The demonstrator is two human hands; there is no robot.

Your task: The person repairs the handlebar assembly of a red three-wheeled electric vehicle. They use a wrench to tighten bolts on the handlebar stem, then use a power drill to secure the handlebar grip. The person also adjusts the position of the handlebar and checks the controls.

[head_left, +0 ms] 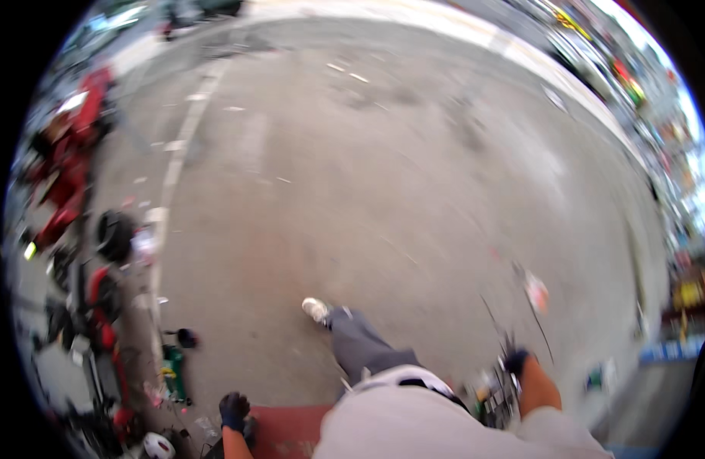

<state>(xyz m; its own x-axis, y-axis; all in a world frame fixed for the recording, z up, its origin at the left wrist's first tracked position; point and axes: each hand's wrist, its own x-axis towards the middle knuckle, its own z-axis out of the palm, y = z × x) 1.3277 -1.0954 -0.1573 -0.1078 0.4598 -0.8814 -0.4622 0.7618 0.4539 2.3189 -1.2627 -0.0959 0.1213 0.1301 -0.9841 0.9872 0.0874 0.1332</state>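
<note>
My left hand, in a dark glove, is at the lower left beside a red flat surface. Its fingers look curled, and what they hold, if anything, is hidden. At the lower right, my right hand, also in a dark glove, is over a cluster of blurred metal and dark parts. Thin dark rods or wires show just beyond it. Motion smears its fingers, so I cannot tell whether it grips anything. One of my legs reaches forward in grey trousers, with a light shoe on the concrete.
Red machines or vehicle parts line the left side, with a black tyre near them. A green object lies by the painted white line. Blurred shelves and boxes stand at the right edge.
</note>
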